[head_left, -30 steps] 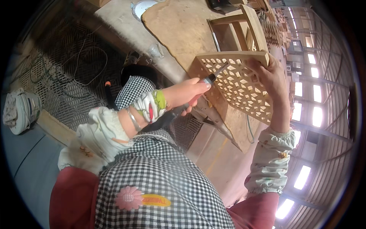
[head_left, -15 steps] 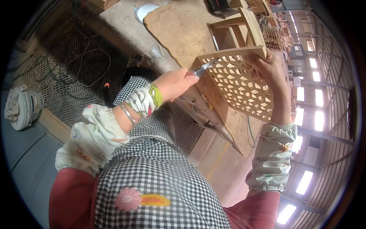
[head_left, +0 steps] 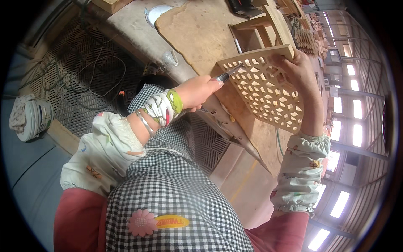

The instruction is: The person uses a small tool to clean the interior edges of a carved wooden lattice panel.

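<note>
My left hand [head_left: 198, 91] is closed round the handle of a small knife [head_left: 231, 72], its narrow blade pointing up and to the right. The blade tip lies at the upper left part of a wooden lattice panel [head_left: 265, 93], over its cut-out holes; whether it touches the wood I cannot tell. With my right hand [head_left: 301, 70] I grip the panel at its upper right corner, several fingers hidden behind it. The panel stands tilted over the workbench, its lower edge toward me, and light shows through the many angular openings.
A brown sheet [head_left: 195, 31] covers part of the workbench [head_left: 136, 27]. Behind the panel stands a wooden frame [head_left: 273, 26], with stacked wooden pieces [head_left: 303, 38] farther off. A bucket with a cloth [head_left: 32, 117] sits at left, near cables [head_left: 94, 90] on the floor grating.
The knife's blade tip has shifted slightly rightward along the panel, and my left hand has moved a little to the right. My right hand keeps its hold on the panel.
</note>
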`<state>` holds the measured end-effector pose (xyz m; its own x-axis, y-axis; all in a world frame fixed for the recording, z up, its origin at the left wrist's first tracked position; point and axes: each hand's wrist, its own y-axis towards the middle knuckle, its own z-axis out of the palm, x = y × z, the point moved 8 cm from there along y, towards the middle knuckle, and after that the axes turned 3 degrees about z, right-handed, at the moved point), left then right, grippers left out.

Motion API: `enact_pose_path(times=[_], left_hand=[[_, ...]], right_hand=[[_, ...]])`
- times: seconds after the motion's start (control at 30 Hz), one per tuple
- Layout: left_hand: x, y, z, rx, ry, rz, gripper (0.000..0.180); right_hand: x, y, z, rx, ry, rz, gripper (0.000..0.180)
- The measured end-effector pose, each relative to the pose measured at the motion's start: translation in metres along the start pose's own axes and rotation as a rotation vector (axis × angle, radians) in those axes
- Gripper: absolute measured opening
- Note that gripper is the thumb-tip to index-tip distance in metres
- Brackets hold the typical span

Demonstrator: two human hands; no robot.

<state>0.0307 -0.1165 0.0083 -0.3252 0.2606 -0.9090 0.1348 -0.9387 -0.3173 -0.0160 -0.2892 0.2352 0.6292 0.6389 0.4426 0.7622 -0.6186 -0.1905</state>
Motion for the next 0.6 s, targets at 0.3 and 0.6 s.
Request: enact_pose_path(times=[0.3, 0.6], left_hand=[[0.003, -0.004, 0.0, 0.02, -0.061, 0.006, 0.046], [0.022, -0.058, -0.02, -0.082, 0.074, -0.038, 0.042]], right_hand=[[0.005, -0.001, 0.0, -0.037, -0.025, 0.032, 0.034], [0.026, -0.01, 0.003, -0.014, 0.025, 0.022, 0.03]])
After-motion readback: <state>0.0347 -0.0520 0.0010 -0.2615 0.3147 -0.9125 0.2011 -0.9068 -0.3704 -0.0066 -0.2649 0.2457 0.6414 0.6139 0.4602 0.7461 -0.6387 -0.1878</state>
